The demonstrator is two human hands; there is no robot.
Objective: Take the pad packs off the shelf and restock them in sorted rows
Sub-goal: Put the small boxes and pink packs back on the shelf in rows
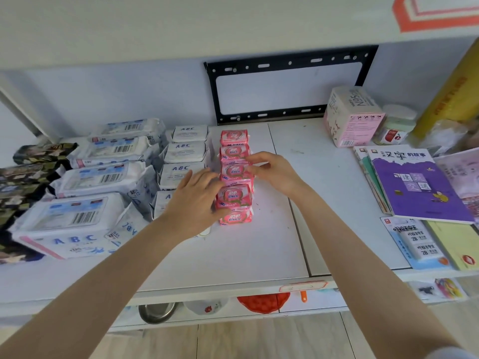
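On the white shelf (259,250), I have the row of pink pad packs (234,171) between my palms, running from the front edge toward the back wall. My left hand (197,200) lies flat against the row's left side, fingers spread and nearly straight, pressing the nearer packs. My right hand (274,169) meets the right side further back, fingers loosely bent onto a pack's edge; whether they pinch the wrapper I cannot tell. To do this well, I judge I should squeeze evenly from both sides, since the soft packs could slide or tip, and line them up parallel to the small ABC packs (185,151) just beside them, with the large ABC packs (103,177) further left.
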